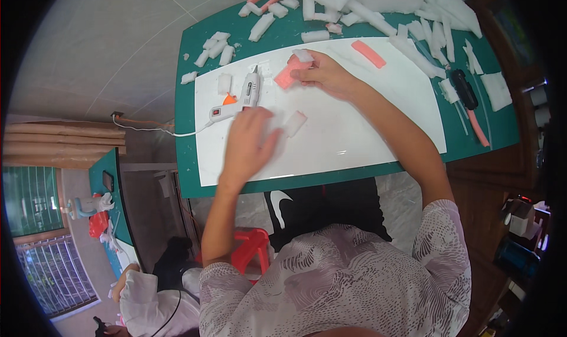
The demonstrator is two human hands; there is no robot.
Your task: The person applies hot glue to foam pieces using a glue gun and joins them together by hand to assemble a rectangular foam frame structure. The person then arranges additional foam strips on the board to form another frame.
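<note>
My right hand [326, 74] is closed on a pink foam piece [286, 76], which has a small white foam bit [303, 56] at its upper edge. Blurred by motion, my left hand [250, 137] is over the white board [342, 142], its thumb apart from the fingers and nothing seen in it. Just beyond its fingertips lies a white glue gun [250, 90] with an orange part [229, 99] beside it. A small white foam block with a pinkish edge [296, 124] rests to the right of my left hand.
White foam strips [369, 17] pile along the green table's far edge. A pink strip [368, 54] lies on the board. At the right is a black-handled tool [463, 89]. The gun's cord [189, 134] runs left. Another person [156, 295] is at lower left, near a red stool [251, 246].
</note>
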